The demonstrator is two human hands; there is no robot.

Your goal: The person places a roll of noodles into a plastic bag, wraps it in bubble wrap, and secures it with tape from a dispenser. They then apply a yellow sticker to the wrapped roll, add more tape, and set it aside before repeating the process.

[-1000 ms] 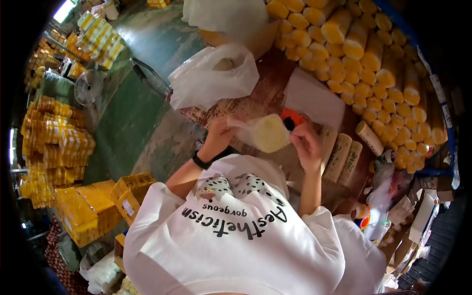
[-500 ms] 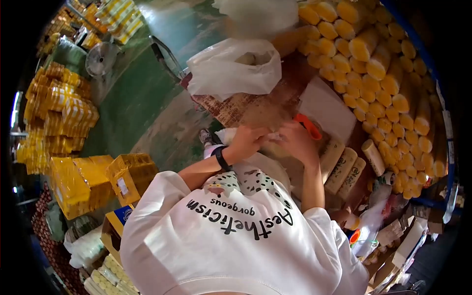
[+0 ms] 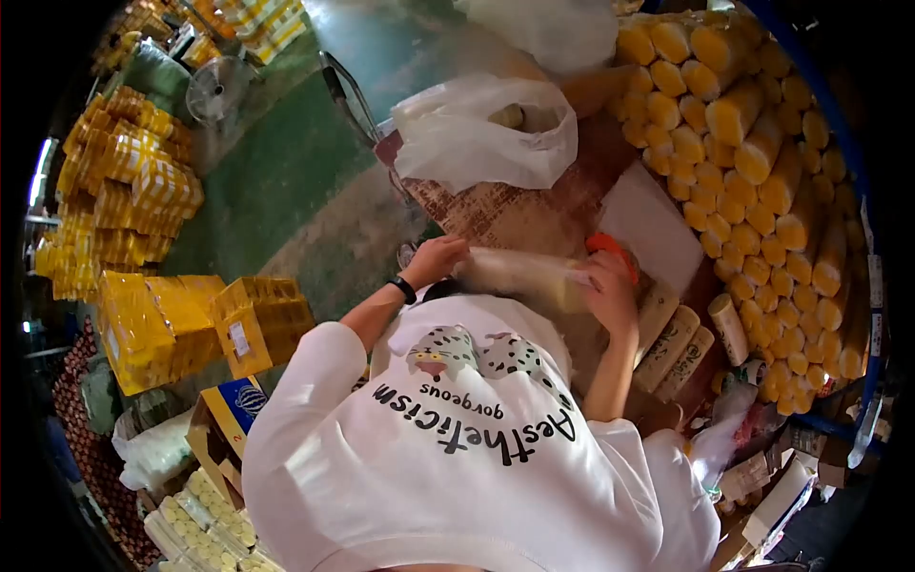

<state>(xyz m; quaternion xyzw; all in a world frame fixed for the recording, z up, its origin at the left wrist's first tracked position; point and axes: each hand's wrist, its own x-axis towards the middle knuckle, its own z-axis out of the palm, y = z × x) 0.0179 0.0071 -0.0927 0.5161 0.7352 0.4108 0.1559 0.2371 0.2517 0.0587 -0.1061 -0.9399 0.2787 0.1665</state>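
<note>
We hold a plastic-sleeved pale roll [image 3: 524, 276] level above the wooden table [image 3: 496, 214], left hand [image 3: 434, 259] and right hand [image 3: 610, 291] each closed on an end, it seems; the slick film could let it slip out.

Mostly hidden behind right hand [image 3: 610, 291]: orange plastic object [image 3: 610, 248]. Blurred, contents unclear: translucent plastic-wrapped pale roll [image 3: 524, 272]. Print on beige cylindrical tubes [image 3: 672, 334] unreadable.
</note>
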